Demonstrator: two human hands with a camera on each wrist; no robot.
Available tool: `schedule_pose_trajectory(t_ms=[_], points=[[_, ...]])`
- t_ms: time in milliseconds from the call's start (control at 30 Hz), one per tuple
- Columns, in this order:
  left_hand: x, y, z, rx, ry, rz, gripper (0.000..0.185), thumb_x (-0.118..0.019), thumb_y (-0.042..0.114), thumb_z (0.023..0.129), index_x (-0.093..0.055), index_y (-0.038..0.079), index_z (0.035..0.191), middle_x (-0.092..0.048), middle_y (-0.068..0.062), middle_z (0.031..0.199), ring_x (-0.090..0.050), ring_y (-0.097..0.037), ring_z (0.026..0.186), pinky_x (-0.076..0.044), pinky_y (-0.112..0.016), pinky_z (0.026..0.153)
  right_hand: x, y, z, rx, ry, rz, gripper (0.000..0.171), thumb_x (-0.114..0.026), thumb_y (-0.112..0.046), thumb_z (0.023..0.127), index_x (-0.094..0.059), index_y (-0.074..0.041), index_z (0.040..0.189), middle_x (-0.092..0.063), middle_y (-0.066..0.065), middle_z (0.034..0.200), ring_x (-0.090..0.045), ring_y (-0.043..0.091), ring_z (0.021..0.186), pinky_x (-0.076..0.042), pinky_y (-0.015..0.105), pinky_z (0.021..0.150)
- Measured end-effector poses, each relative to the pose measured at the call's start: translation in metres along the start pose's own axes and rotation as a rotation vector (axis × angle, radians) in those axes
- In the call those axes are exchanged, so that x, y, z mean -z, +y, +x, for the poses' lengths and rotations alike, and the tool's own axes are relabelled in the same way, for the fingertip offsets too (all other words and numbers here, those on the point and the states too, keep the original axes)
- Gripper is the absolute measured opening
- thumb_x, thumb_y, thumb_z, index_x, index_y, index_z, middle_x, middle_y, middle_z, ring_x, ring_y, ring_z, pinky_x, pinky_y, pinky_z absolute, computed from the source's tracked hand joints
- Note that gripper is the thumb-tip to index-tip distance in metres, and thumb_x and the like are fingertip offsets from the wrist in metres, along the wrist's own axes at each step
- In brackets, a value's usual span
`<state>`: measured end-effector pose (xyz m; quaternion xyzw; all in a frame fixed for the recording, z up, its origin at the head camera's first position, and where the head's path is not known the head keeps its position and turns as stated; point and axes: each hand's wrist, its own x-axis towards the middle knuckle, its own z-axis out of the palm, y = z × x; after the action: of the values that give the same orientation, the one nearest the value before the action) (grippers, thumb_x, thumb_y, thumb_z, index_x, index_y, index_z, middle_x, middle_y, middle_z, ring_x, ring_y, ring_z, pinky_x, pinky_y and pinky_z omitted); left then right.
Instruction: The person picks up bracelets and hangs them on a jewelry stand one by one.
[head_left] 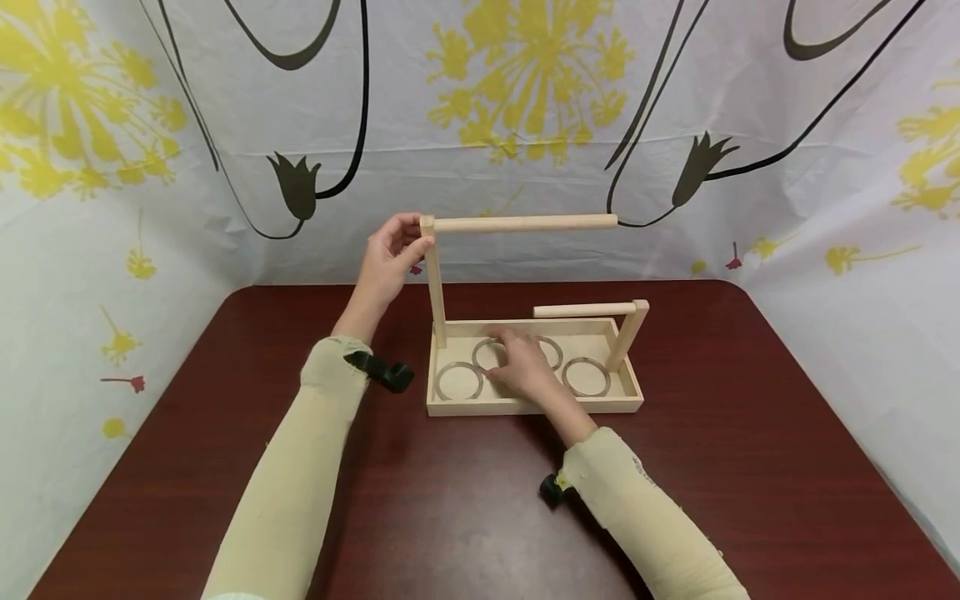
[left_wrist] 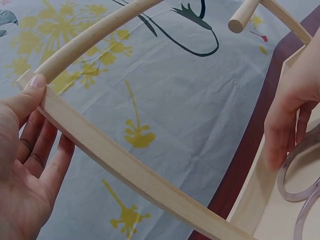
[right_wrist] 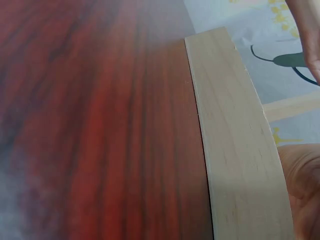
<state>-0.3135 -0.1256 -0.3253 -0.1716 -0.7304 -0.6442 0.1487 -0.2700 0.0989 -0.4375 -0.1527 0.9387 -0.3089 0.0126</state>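
Observation:
A wooden stand has a shallow tray (head_left: 487,407), a tall left post (head_left: 437,287) with a long dowel (head_left: 525,223), and a short right post (head_left: 628,335) with a shorter dowel (head_left: 581,310). My left hand (head_left: 386,262) grips the tall post at its top corner, thumb on the near face and fingers behind. Inside the tray, my right hand (head_left: 523,367) reaches down with fingers spread, over a thin ring (head_left: 474,357) that it partly covers. Its fingertips (left_wrist: 274,155) point down beside the ring in the left wrist view. More rings (head_left: 587,360) lie flat on the tray floor.
The stand sits on a dark red-brown table (head_left: 465,508), towards its back edge. Behind and at both sides hangs a white cloth (head_left: 480,179) with yellow flowers and dark stems. Black wrist straps (head_left: 382,372) are worn over light sleeves.

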Motion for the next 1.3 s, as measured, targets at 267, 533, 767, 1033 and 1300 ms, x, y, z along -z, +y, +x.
schedule_pose_trajectory(t_ms=[267, 533, 767, 1033, 1300], points=[[0.000, 0.001, 0.000, 0.002, 0.003, -0.004, 0.033, -0.063, 0.006, 0.097, -0.056, -0.006, 0.127, -0.062, 0.010, 0.096, -0.057, -0.006, 0.077, -0.049, -0.019, 0.060, 0.002, -0.005, 0.001, 0.041, -0.041, -0.116, 0.071, -0.083, -0.014, 0.079, -0.051, -0.011, 0.143, -0.048, 0.023, 0.146, -0.041, 0.044, 0.136, -0.039, 0.053, 0.112], [-0.001, 0.002, 0.000, 0.018, 0.001, -0.010, 0.032, -0.062, 0.006, 0.098, -0.055, -0.005, 0.128, -0.062, 0.010, 0.095, -0.057, -0.007, 0.077, -0.049, -0.019, 0.060, 0.005, -0.004, -0.001, 0.007, -0.033, -0.049, 0.071, -0.082, -0.022, 0.080, -0.051, -0.016, 0.144, -0.049, 0.025, 0.143, -0.043, 0.042, 0.135, -0.042, 0.054, 0.109], [-0.001, 0.001, 0.000, 0.006, -0.002, -0.004, 0.033, -0.062, 0.005, 0.097, -0.055, -0.005, 0.127, -0.061, 0.010, 0.095, -0.056, -0.007, 0.077, -0.049, -0.019, 0.060, 0.004, -0.001, -0.004, 0.039, 0.001, 0.032, 0.072, -0.082, -0.025, 0.080, -0.051, -0.015, 0.144, -0.051, 0.022, 0.139, -0.048, 0.041, 0.130, -0.045, 0.053, 0.105], [-0.001, 0.002, 0.000, 0.004, 0.000, -0.018, 0.033, -0.062, 0.006, 0.097, -0.055, -0.006, 0.128, -0.061, 0.010, 0.094, -0.056, -0.007, 0.076, -0.048, -0.019, 0.059, 0.003, -0.003, -0.009, 0.118, 0.033, 0.141, 0.069, -0.082, -0.024, 0.081, -0.053, -0.011, 0.141, -0.053, 0.020, 0.136, -0.060, 0.037, 0.121, -0.052, 0.048, 0.099], [-0.001, 0.002, 0.000, -0.007, -0.001, -0.011, 0.033, -0.063, 0.006, 0.097, -0.055, -0.006, 0.127, -0.062, 0.004, 0.097, -0.057, -0.007, 0.077, -0.048, -0.019, 0.059, 0.005, -0.011, -0.015, 0.185, 0.057, 0.262, 0.065, -0.083, -0.017, 0.081, -0.053, -0.006, 0.138, -0.056, 0.020, 0.132, -0.062, 0.039, 0.119, -0.053, 0.043, 0.101]])
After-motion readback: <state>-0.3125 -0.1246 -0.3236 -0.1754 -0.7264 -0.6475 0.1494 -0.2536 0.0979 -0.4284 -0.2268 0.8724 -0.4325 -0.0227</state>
